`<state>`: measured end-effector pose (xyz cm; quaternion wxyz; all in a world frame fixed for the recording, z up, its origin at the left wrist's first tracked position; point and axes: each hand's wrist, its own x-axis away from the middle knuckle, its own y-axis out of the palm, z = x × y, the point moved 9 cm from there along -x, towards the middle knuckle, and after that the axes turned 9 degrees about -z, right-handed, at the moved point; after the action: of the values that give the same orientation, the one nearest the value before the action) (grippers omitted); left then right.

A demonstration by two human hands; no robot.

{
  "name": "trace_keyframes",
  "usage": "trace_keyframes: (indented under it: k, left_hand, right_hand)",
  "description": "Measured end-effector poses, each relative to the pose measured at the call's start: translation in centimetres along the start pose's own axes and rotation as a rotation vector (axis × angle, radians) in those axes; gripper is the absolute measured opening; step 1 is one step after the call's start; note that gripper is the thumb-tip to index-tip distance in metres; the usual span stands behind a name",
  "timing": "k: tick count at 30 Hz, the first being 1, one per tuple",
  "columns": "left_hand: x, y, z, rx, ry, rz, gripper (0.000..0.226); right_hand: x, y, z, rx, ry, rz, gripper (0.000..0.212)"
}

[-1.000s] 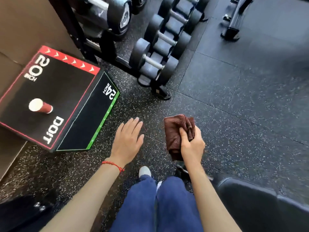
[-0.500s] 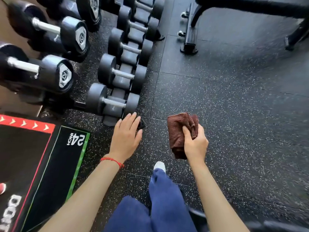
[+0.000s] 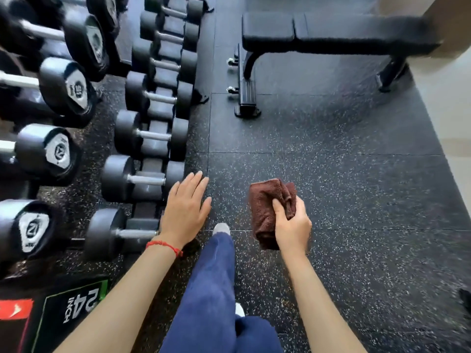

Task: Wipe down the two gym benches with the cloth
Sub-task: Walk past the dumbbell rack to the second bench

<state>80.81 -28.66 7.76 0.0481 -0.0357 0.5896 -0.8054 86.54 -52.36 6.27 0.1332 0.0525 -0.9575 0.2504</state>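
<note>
One cloth [image 3: 267, 210] within right fingers [image 3: 280, 208]

Your right hand [image 3: 293, 226] holds the cloth [image 3: 267, 212] out in front of you, above the floor [image 3: 356, 225]. Your left hand [image 3: 184, 212] is just left of it, flat, with nothing in it. Rows of dumbbells [image 3: 150, 138] lie on the floor to your left. A bench [image 3: 331, 31] stands far ahead, on the right. A box [image 3: 63, 314] sits low on your left, near your leg [image 3: 211, 289].
</note>
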Motion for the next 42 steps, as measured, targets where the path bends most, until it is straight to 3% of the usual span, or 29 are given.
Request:
trace_keyframes:
  k: [8,12,32,42]
  left_hand:
    - [-15.3,-1.1,-2.5,0.009,0.068,-0.053,0.048]
    - [-22.2,-2.0,-3.7,-0.01,0.099,-0.055,0.048]
    - [-56.2,-3.0,-4.6,0.036,0.028,-0.055,0.051]
    - [-69.2,-1.4,-6.9,0.047,0.03,-0.09,0.051]
  right_hand:
    - [-12.1,0.6,-6.0,0.007,0.046,0.095,0.043]
    - [-17.7,0.7,-8.8,-0.03,0.051,0.153,0.036]
    - [-50.5,1.0,-18.0,-0.007,0.048,0.056,0.043]
    - [-64.2,2.5,-22.2,0.013,0.066,0.066,0.044]
